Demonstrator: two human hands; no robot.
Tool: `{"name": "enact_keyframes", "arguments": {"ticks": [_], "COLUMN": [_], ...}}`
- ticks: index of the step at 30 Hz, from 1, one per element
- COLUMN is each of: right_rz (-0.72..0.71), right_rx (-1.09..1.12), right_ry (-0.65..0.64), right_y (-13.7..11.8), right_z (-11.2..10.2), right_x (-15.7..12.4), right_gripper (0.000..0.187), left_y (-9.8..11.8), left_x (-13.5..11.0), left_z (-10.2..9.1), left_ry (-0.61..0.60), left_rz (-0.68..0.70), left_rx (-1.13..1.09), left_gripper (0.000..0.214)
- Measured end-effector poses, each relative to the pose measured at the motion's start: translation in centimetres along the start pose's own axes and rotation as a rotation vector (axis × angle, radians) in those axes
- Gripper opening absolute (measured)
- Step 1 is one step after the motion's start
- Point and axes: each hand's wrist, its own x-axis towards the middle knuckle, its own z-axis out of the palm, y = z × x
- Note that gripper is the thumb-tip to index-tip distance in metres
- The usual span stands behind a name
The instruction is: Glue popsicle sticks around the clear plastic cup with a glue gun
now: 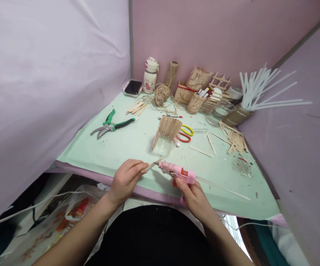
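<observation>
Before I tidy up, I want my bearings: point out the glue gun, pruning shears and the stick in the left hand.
Glue gun [177, 171], head view: its pink body.
Pruning shears [110, 127], head view: the pivot.
Stick [151, 166], head view: its exposed length.

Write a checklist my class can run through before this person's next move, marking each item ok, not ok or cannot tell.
1. Right hand grips the pink glue gun by its handle: ok.
2. Left hand holds a wooden craft stick: ok.
3. Clear glue stick loaded, jutting from the gun's rear: ok.
4. Nozzle hot: cannot tell.
5. Pruning shears closed: not ok; they lie with handles spread.
</observation>
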Motion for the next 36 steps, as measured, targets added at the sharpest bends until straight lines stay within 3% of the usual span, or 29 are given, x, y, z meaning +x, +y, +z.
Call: {"name": "enact_keyframes", "arguments": {"ticks": [15,36], "right_rz": [0.002,0.021], "right_rx": [0.047,-0.015], "right_ry": [-0.065,0.027], "right_y": [0.09,-0.05], "right_z": [0.16,-0.27], "right_x": [-0.02,0.14], "right_gripper": [0.049,0.045], "left_y": [0.07,0.19], "left_x": [0.04,0.06], "left_z": [0.00,-0.03], "left_ry": [0.001,-0.006], "left_rz": [0.041,0.050], "left_rx": [0.003,0.008], "left_gripper": [0.028,0.027]}}
